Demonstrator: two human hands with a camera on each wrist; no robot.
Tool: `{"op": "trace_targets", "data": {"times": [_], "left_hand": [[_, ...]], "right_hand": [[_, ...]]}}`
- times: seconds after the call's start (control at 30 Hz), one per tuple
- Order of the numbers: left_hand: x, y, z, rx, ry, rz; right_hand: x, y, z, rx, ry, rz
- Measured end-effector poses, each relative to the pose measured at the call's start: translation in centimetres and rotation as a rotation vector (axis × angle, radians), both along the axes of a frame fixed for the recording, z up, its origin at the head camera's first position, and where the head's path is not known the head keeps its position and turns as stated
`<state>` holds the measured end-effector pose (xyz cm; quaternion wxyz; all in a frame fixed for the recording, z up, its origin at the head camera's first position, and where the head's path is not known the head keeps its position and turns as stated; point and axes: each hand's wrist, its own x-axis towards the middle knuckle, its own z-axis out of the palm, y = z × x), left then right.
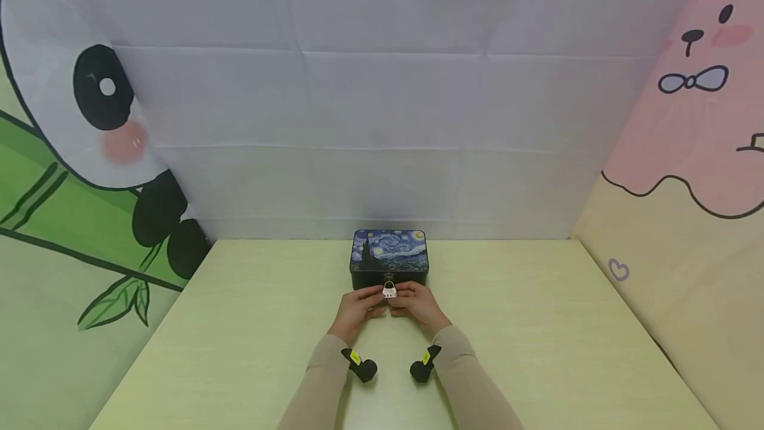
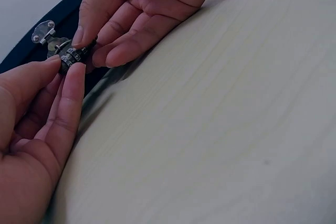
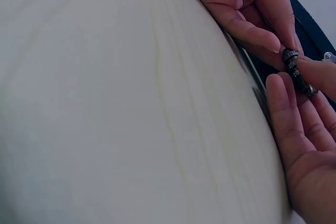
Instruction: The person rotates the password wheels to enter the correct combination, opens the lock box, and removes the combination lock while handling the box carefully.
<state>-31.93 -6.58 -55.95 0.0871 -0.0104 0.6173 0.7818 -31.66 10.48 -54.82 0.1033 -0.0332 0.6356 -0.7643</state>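
A small combination padlock (image 1: 389,292) with number dials (image 2: 72,56) hangs at the front of a dark tin box (image 1: 388,254), whose lid bears a swirling night-sky painting. Its shackle passes through the metal clasp (image 2: 44,33) on the box front. From the left side, my left hand (image 1: 353,312) pinches one end of the lock between thumb and fingers. My right hand (image 1: 421,305) grips the other end, its thumb (image 3: 315,72) lying against the dials. Fingers of both hands cover part of the lock body in the wrist views.
The box stands near the back edge of a pale wood-grain table (image 1: 525,330), close to a white cloth backdrop (image 1: 388,98). Panels with cartoon animals flank both sides. A black wrist camera (image 1: 363,368) sits at the left cuff, another camera (image 1: 422,370) at the right.
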Motion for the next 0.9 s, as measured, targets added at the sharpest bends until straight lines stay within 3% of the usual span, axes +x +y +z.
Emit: {"op": "trace_targets", "data": {"times": [0.9], "left_hand": [[0.21, -0.09, 0.39, 0.004, 0.011, -0.026]], "right_hand": [[-0.1, 0.21, -0.16, 0.01, -0.001, 0.022]]}}
